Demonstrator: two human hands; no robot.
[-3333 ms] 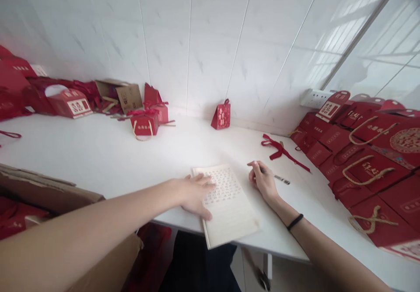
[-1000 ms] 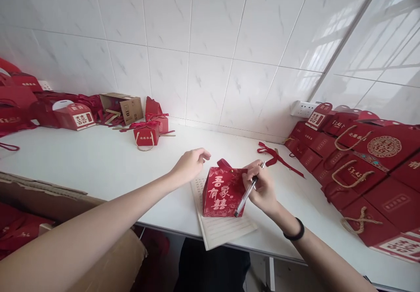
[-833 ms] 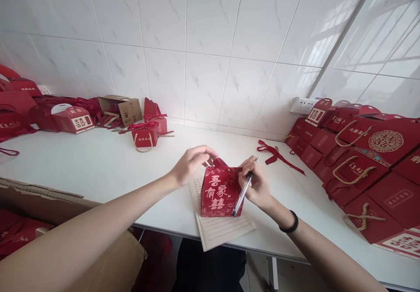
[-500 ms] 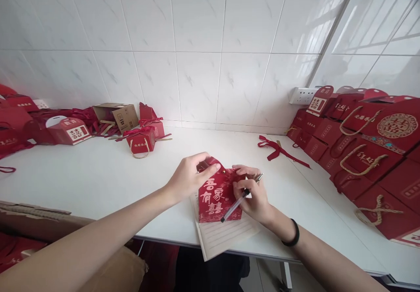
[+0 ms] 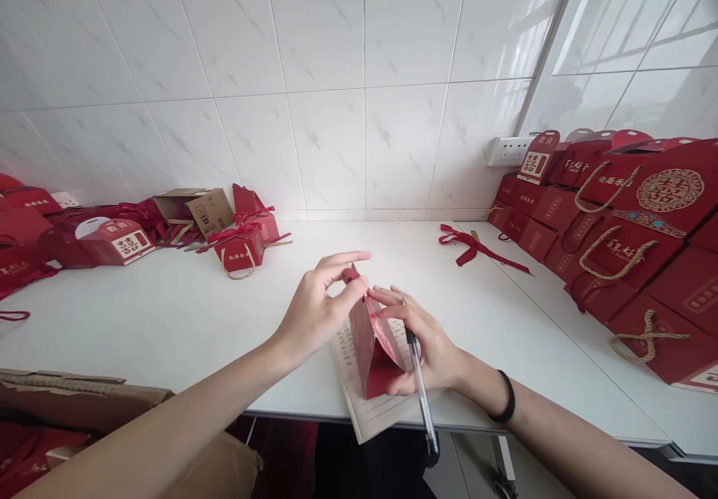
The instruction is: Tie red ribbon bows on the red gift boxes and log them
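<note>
A small red paper gift box (image 5: 382, 373) stands on edge over a lined notebook (image 5: 375, 415), its narrow folded side facing me. At its top edge, my left hand (image 5: 318, 306) is closed in a pinch on the flap, forefinger stretched out. My right hand (image 5: 431, 343) grips the box's right side, fingertips near the top and thumb low down. Tucked in that same hand is a clear pen (image 5: 420, 390) with a black end, pointing down towards me. The box's printed front is turned out of sight.
Stacked red gift boxes with rope handles (image 5: 617, 252) line the right side. A loose red ribbon (image 5: 482, 252) lies before them. Small red boxes (image 5: 241, 248), an open brown carton (image 5: 205, 211) and more red boxes (image 5: 117, 242) sit left. A cardboard box (image 5: 84, 387) stands below the table's left edge.
The box has been turned from its printed front to its narrow side. The pen has swung from slanting down-left to slanting down-right. Both hands still hold the box.
</note>
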